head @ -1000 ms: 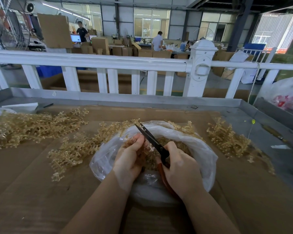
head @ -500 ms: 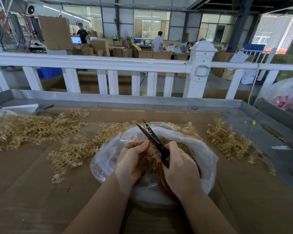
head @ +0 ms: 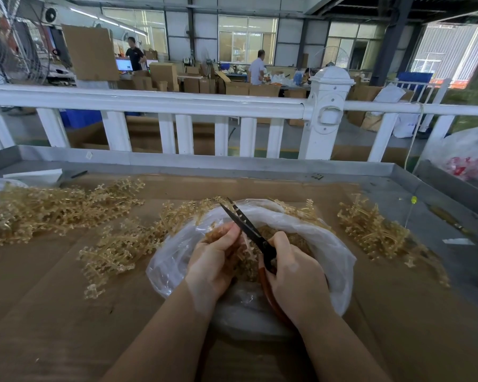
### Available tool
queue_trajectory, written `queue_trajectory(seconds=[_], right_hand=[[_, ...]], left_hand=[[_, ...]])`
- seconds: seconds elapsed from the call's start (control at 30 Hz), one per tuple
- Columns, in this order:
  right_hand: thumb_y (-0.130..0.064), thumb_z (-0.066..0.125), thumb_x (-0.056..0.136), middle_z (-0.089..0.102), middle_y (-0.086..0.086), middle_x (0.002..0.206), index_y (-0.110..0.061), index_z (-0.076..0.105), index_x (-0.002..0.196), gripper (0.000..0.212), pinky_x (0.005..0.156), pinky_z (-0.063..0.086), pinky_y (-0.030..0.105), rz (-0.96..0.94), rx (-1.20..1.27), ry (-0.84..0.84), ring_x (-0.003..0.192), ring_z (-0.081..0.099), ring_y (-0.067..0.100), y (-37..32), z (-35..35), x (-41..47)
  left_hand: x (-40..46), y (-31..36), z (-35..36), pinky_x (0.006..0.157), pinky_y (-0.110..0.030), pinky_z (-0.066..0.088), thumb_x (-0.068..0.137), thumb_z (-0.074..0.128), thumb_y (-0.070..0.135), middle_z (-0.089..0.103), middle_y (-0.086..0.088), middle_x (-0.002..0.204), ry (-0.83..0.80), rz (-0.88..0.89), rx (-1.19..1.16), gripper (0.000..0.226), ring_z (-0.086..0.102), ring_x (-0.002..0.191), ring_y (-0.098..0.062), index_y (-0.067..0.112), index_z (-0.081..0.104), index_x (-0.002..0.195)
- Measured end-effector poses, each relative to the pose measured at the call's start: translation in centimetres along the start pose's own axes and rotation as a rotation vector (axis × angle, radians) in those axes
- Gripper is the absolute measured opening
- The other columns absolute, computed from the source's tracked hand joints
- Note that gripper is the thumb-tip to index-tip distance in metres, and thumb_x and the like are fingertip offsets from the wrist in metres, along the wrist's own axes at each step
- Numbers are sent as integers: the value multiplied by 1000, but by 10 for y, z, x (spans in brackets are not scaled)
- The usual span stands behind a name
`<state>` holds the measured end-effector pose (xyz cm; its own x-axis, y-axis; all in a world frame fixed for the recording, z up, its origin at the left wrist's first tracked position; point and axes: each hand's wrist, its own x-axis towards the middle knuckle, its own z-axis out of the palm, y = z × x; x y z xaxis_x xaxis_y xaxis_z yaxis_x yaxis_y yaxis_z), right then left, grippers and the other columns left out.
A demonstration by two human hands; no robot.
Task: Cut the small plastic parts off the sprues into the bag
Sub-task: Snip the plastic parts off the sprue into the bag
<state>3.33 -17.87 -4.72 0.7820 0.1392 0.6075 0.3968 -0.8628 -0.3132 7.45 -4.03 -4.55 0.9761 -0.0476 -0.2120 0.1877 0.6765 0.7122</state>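
A clear plastic bag point(head: 334, 252) lies open on the cardboard-covered table, with a heap of small amber cut parts point(head: 271, 232) inside. Over its mouth my left hand point(head: 213, 260) pinches an amber sprue point(head: 246, 248). My right hand point(head: 293, 274) grips black scissors point(head: 246, 224) with red handles. The blades are slightly parted and point up and to the left, across the sprue beside my left fingertips.
Piles of amber sprues lie at the far left point(head: 53, 208), left of the bag point(head: 119, 244) and at the right point(head: 375, 230). A white fence point(head: 177, 103) runs behind the table's raised metal rim point(head: 204, 161). A filled plastic sack point(head: 469, 155) stands at the far right.
The scissor blades have parted a little since a second ago. Both hands have stayed over the bag's mouth, with my left fingers shifting slightly on the sprue.
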Motion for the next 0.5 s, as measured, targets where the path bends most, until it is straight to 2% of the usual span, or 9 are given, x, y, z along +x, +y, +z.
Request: queue_trajectory(seconds=[0.07, 0.17, 0.37, 0.5], right_hand=[[-20, 69, 83, 64, -1, 72, -11, 59, 96, 19, 54, 47, 20, 10, 12, 0, 62, 61, 13, 0, 0, -1], [-19, 71, 81, 65, 1, 75, -11, 58, 97, 21, 57, 52, 26, 24, 24, 11, 66, 62, 16, -1, 1, -1], [-20, 66, 84, 65, 3, 85, -10, 57, 104, 24, 68, 53, 28, 44, 14, -13, 77, 62, 19, -2, 3, 0], [-21, 65, 85, 65, 4, 85, -9, 57, 107, 27, 66, 51, 26, 47, -11, -42, 76, 63, 19, -4, 3, 2]], left_hand=[[0, 0, 1, 62, -39, 60, 61, 71, 9, 72, -16, 86, 4, -7, 4, 33, 70, 72, -28, 4, 66, 93], [-2, 2, 0, 75, -42, 57, 63, 70, 9, 66, -19, 98, 0, -22, 16, 42, 65, 87, -31, 4, 64, 104], [0, 1, -1, 55, -35, 58, 81, 63, 0, 73, -16, 85, 26, -71, 60, 12, 72, 71, -26, 3, 67, 92], [-1, 3, 0, 54, -33, 58, 82, 64, 2, 73, -15, 86, 34, -87, 83, 17, 72, 70, -24, 1, 68, 99]])
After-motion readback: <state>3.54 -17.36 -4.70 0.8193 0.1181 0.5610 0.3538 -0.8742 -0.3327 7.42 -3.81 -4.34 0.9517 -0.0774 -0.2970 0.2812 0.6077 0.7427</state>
